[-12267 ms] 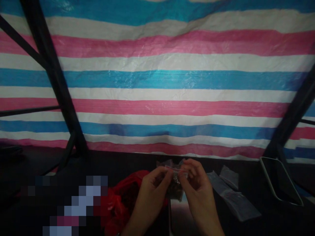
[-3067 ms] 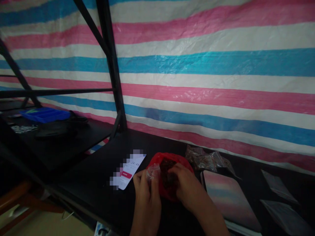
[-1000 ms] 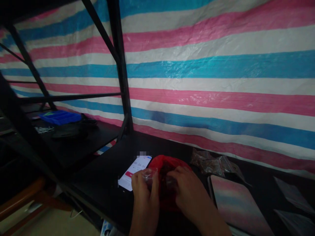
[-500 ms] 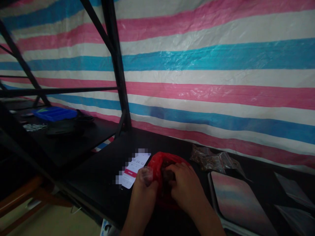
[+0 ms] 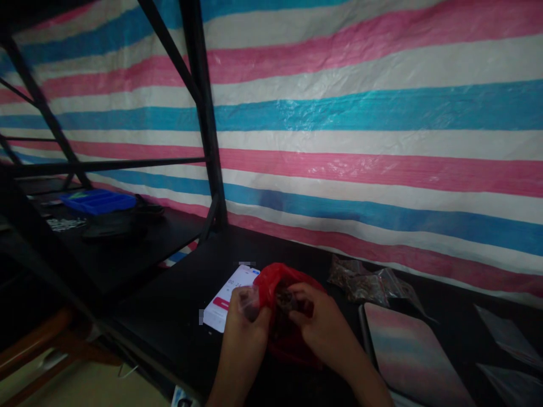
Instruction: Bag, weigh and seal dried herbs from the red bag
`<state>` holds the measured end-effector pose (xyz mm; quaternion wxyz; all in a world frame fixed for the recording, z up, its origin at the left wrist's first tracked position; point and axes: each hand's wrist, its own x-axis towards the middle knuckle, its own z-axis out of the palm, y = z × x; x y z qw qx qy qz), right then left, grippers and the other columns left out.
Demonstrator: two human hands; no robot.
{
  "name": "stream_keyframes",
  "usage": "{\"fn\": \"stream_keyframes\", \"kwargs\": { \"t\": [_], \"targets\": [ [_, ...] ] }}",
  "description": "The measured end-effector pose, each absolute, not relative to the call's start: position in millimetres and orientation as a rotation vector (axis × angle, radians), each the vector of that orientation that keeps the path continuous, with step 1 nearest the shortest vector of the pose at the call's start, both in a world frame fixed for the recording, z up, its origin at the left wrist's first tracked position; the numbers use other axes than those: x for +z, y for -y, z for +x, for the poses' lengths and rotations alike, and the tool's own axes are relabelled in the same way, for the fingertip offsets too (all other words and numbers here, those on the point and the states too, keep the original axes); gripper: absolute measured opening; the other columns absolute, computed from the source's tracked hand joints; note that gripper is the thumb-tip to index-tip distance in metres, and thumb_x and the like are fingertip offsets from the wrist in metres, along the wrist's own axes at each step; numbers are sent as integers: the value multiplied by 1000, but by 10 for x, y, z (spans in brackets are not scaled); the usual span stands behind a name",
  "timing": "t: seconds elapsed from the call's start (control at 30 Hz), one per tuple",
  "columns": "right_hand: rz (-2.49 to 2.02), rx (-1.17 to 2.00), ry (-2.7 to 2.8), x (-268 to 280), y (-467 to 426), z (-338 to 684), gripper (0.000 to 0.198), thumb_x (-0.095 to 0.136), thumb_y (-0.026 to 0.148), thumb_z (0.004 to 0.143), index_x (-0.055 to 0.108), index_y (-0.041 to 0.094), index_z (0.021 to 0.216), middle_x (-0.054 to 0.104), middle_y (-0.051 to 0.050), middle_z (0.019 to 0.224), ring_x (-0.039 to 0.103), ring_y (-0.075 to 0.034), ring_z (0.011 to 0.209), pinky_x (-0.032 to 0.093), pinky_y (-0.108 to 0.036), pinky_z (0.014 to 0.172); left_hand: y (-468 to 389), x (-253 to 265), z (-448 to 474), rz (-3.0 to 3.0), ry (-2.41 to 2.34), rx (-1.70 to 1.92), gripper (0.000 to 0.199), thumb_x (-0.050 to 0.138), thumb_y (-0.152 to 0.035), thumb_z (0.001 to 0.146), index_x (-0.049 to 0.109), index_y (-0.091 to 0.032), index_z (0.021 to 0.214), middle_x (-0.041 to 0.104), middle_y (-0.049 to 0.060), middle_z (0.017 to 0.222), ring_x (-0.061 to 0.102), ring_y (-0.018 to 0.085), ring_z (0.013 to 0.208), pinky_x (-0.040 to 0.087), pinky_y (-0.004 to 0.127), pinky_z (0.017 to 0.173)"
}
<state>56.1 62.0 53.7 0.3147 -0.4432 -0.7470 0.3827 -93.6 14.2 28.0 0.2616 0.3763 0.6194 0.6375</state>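
Note:
A red plastic bag (image 5: pixel 265 280) stands with its mouth open on the black tabletop, small dark brownish pieces showing inside. My left hand (image 5: pixel 246 333) is closed at the bag's left rim, with a small transparent plastic bag (image 5: pixel 249 302) between thumb and fingers. Inside the mouth of the red bag, my right hand (image 5: pixel 316 316) pinches a few small brownish pieces (image 5: pixel 287 299); their exact kind is too dark to make out. Partly behind my left hand lies a phone (image 5: pixel 218 305) with a lit timer screen.
Several filled transparent bags (image 5: pixel 360 280) lie behind and right of my right hand. A flat device with a shiny reflecting top (image 5: pixel 411 345) is at the right, with flat transparent bags (image 5: pixel 507 333) beyond it. On the left stand a black metal frame (image 5: pixel 203 124) and a blue tray (image 5: pixel 97 202).
My right hand has drawn back slightly at the mouth of the red bag, and the brownish pieces at its fingertips show more. My left hand stays at the rim. The view has tilted slightly up.

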Motion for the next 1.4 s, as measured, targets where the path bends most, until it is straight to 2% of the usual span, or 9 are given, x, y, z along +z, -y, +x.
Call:
{"fn": "stream_keyframes", "kwargs": {
  "t": [0.13,0.3,0.43,0.6,0.87,1.03,1.17,1.27,1.4],
  "targets": [
    [-1053,1055,1918,723,-604,682,41,60,3,80,76,24,111,80,-4,117,73,-22,112,51,-39,107,-131,253,-838,1115,-1728,1756,17,69,-37,83,59,-24,87,61,0,83,60,21,78,52,35,73],
    [-1012,868,2030,928,-482,691,47,56,3,83,75,27,118,75,-5,124,69,-23,119,50,-42,112,-115,223,-766,1380,-1874,1659,11,60,-35,91,62,-25,87,62,6,97,61,28,90,51,44,82],
    [-1037,636,2216,1011,-360,574,55,45,-3,88,77,28,122,70,-7,131,68,-23,121,53,-41,108,-108,241,-709,1402,-1834,1615,12,55,-32,92,65,-25,92,63,7,102,63,29,96,53,47,86],
    [-965,541,2347,1048,-306,506,64,45,-8,87,76,31,128,70,-5,134,66,-23,125,51,-39,112,-121,246,-658,1275,-1725,1661,13,59,-31,89,64,-24,98,64,7,104,66,28,95,57,46,85],
    [-1030,455,2089,864,-464,553,49,44,5,97,70,25,133,66,-9,139,67,-22,126,53,-38,109,-116,270,-695,1260,-1902,1732,16,58,-40,91,60,-24,96,59,6,102,63,28,92,55,46,84],
    [-1174,631,2325,687,-513,614,52,49,-4,81,77,22,117,73,-8,122,72,-23,111,53,-37,100,-61,235,-769,1161,-1993,1630,20,65,-29,84,53,-24,99,51,6,106,62,28,88,54,48,82],
    [-1340,484,2466,668,-496,649,61,48,-9,66,79,19,111,75,-11,124,71,-27,113,47,-43,102,-29,148,-838,1168,-1839,1578,27,60,-10,76,55,-24,98,58,4,102,64,26,93,53,45,86],
    [-1337,452,2487,705,-485,648,60,49,-9,63,78,19,107,78,-10,120,71,-27,113,43,-44,104,-28,128,-870,1140,-1755,1591,30,57,-5,70,56,-23,95,63,2,92,65,23,85,53,39,79],
    [-1278,520,2477,711,-472,617,49,55,-5,65,78,21,100,80,-7,112,71,-25,109,43,-40,101,-51,189,-884,1019,-1641,1674,30,59,-10,67,57,-22,94,66,-1,81,65,21,72,55,35,67]
  ]
}}
